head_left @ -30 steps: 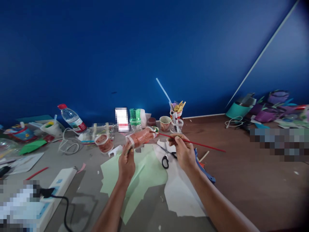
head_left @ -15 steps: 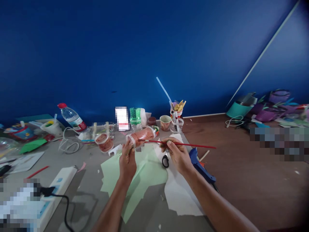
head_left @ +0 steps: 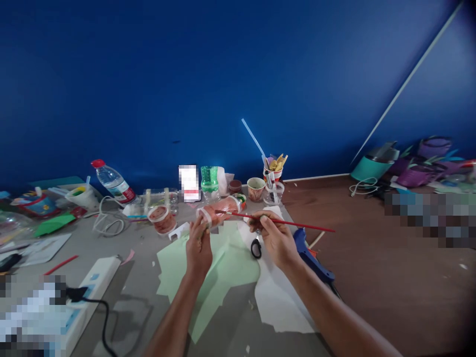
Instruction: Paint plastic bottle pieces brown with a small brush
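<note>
Plastic bottle [head_left: 226, 205], one: reddish-brown coat over most of the visible side, paler end by the left hand [head_left: 199, 248] apparently left to coat, underside unseen; held above the grey table [head_left: 136, 297], toward its far edge. Left hand: fingers closed about that end, forearm angled forward. Right hand [head_left: 275, 239]: fingertips pinching a red paintbrush [head_left: 301, 224], held nearly level, bristles at the bottle's side.
</note>
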